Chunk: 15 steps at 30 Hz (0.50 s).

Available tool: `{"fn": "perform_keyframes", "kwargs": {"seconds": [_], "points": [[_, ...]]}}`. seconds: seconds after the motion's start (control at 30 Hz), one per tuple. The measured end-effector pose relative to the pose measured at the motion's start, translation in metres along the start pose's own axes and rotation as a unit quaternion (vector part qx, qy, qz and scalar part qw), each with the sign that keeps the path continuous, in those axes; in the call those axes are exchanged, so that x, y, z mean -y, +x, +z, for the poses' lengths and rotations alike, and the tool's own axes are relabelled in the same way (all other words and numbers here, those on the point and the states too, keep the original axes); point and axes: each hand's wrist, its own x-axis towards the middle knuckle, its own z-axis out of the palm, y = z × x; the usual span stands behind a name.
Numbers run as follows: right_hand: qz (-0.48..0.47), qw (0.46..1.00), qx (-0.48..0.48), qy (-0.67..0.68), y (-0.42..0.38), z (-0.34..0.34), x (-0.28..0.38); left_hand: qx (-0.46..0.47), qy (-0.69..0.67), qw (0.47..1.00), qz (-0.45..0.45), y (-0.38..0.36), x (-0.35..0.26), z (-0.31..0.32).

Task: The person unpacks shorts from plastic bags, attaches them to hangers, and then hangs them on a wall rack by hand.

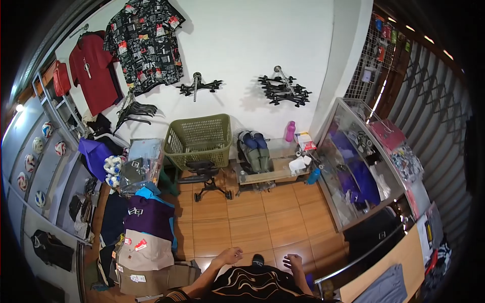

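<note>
- The left hand (231, 256) hangs low at the bottom of the view, fingers loosely curled and holding nothing.
- The right hand (293, 262) is beside it, fingers spread and slack, also holding nothing; both hover over the tiled floor (252, 222) without touching anything.
- Nearest the left hand is a stack of folded clothes (146, 242) on the floor: a purple piece on top of tan and khaki ones, some with red tags. It lies just to the left, apart from the fingers.
- Near the right hand runs a metal rail (364, 257) along a wooden counter (394, 267) with a grey garment on it.
- As a judgement, handling has not begun: the stack looks neat and untouched, and no garment is in either hand.
- Farther out, a green laundry basket (199, 139) sits on a small black chair (207, 177), with a low bench (268, 174) beside it carrying folded trousers and a pink bottle (290, 131).
- A glass display case (353, 166) stands to the right.
- On the white wall hang a patterned shirt (146, 43) and a red shirt (93, 70).
</note>
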Motion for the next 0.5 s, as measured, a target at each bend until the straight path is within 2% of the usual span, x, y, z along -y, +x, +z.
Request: {"fn": "perform_keyframes", "kwargs": {"seconds": [0.07,0.2,0.27,0.3,0.37,0.4,0.47,0.5], "points": [[0.004,1.000,0.000,-0.020,0.027,0.015,0.028,-0.018,0.025,0.999,-0.020,0.018,0.003,-0.014],[-0.001,0.996,0.035,-0.086,0.070,0.038,0.075,-0.072,-0.085,0.993,-0.031,0.045,0.002,-0.033],[0.026,0.990,0.123,-0.067,0.118,0.042,0.090,-0.080,-0.128,0.988,-0.031,0.064,-0.008,-0.048],[0.027,0.991,0.118,-0.063,0.119,0.050,0.104,-0.094,-0.143,0.985,-0.021,0.075,-0.010,-0.054],[-0.034,0.989,0.083,-0.116,0.117,0.074,0.145,-0.099,-0.159,0.982,-0.008,0.098,-0.019,-0.067],[-0.034,0.990,0.076,-0.112,0.128,0.079,0.161,-0.106,-0.173,0.979,0.009,0.111,-0.028,-0.077],[-0.030,0.987,0.159,0.003,0.165,0.087,0.187,-0.104,-0.186,0.977,0.032,0.147,-0.037,-0.097],[-0.033,0.988,0.151,0.010,0.170,0.096,0.206,-0.106,-0.207,0.970,0.071,0.169,-0.036,-0.106]]}}
